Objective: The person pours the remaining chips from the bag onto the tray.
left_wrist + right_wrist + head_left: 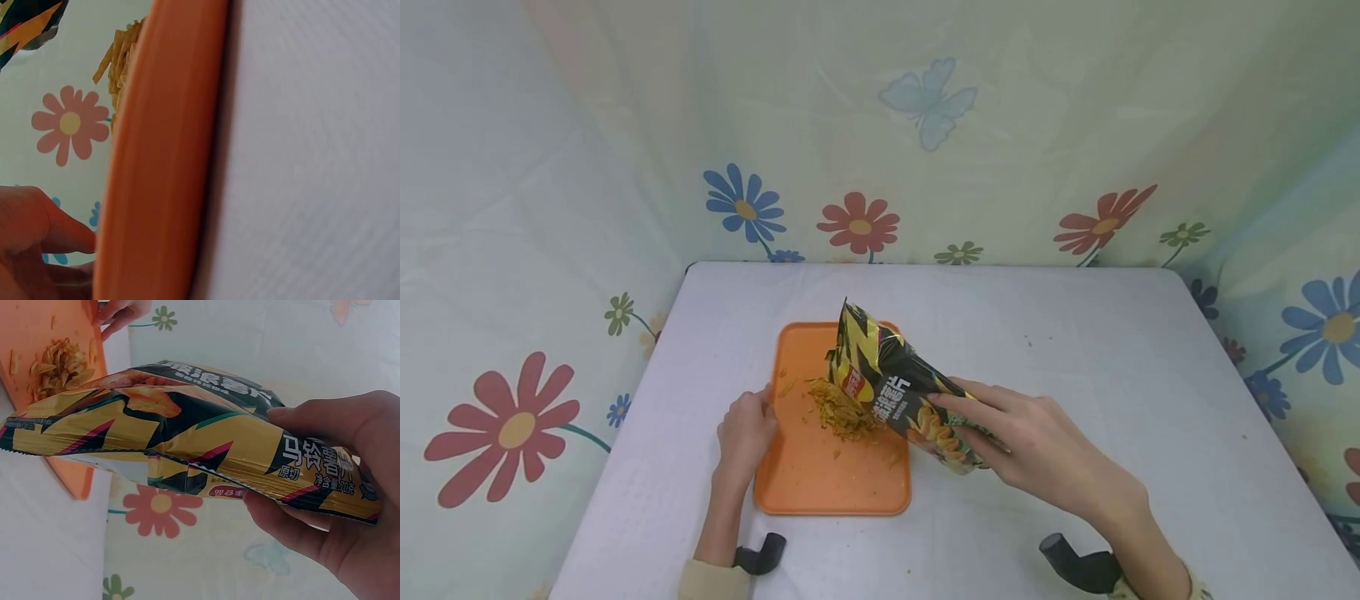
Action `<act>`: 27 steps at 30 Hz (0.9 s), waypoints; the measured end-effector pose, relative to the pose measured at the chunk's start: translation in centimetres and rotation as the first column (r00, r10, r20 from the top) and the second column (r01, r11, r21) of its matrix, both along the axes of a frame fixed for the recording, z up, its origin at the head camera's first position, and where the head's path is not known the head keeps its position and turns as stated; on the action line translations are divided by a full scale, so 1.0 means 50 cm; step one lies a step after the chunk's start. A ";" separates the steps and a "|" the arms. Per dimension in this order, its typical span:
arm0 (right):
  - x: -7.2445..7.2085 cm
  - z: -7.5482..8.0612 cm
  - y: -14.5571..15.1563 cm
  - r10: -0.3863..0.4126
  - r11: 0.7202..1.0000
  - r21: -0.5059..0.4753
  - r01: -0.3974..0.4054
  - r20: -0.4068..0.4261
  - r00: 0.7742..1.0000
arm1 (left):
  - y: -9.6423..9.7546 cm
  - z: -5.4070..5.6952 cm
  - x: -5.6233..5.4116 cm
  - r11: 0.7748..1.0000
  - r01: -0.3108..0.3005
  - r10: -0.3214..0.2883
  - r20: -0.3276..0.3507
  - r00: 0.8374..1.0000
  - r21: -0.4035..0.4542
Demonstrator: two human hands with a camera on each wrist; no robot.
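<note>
My right hand (1037, 437) grips a black and yellow bag of potato chips (895, 387), thumb on one side and fingers on the other. The bag is tilted, its far end over an orange tray (820, 487). A heap of ridged chips (844, 412) lies on the tray beneath that end, with small crumbs around it. At the tray's left edge, my left hand (748, 433) holds the rim with curled fingers. In the left wrist view the thumb (69, 231) meets the tray wall (165, 150). The right wrist view shows the bag's printed side (237, 440) and the chips (59, 370) beyond it.
A white-covered table (1075, 350) carries the tray left of its middle. A few crumbs (1028, 337) are scattered on the cloth to the right. Flower-printed curtains (1000, 167) enclose the back and sides. Dark curved mounts (1078, 562) stick out from both wrists.
</note>
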State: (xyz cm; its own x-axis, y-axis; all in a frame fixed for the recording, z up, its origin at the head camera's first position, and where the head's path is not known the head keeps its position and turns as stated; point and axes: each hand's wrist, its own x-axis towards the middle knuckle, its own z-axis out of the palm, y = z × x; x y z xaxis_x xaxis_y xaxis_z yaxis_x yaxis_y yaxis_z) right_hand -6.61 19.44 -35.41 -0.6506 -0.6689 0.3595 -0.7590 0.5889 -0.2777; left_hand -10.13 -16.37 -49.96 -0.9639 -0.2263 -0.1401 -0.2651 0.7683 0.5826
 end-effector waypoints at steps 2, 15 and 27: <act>0.001 -0.005 0.001 -0.013 1.000 -0.017 0.013 0.007 1.000 | -0.001 0.001 0.000 1.000 -0.002 0.002 0.005 1.000 0.001; 0.000 -0.024 0.004 -0.043 0.992 -0.121 0.044 0.006 0.999 | -0.004 -0.001 0.001 1.000 0.009 -0.009 0.001 1.000 0.018; -0.011 -0.030 0.019 -0.128 0.981 -0.150 0.124 -0.017 0.992 | -0.005 -0.003 0.003 1.000 0.009 -0.009 -0.018 1.000 0.017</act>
State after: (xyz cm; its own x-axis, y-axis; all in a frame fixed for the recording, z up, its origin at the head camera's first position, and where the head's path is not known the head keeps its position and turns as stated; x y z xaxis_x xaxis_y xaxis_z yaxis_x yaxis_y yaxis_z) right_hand -7.15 20.37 -36.90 -0.7155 -0.5201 0.4665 -0.6893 0.6343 -0.3500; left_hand -9.99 -16.62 -50.09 -0.9683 -0.2154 -0.1265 -0.2476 0.7606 0.6001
